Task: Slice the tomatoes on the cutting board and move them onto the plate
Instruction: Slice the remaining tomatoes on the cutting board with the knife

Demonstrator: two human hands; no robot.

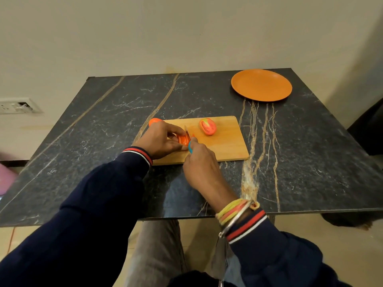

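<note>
Left hand (163, 139) grip pins half-sliced red tomato (183, 139) on wooden cutting board (226, 146) | right hand (200, 162) grip clenches teal-handled knife (189, 147) | I judge: orange plate (261, 84), 1 o'clock, unfilled; cut half tomato (207, 126) waits

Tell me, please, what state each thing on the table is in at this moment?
Plate: bare, no slices on it.
Cutting board: flat on the table, in use.
Tomato being cut: partly sliced, steadied by the left hand.
Tomato half: cut face up, untouched.
Whole tomato: uncut, at the board's far left corner.
Knife: gripped by the right hand, blade in the tomato.
</note>
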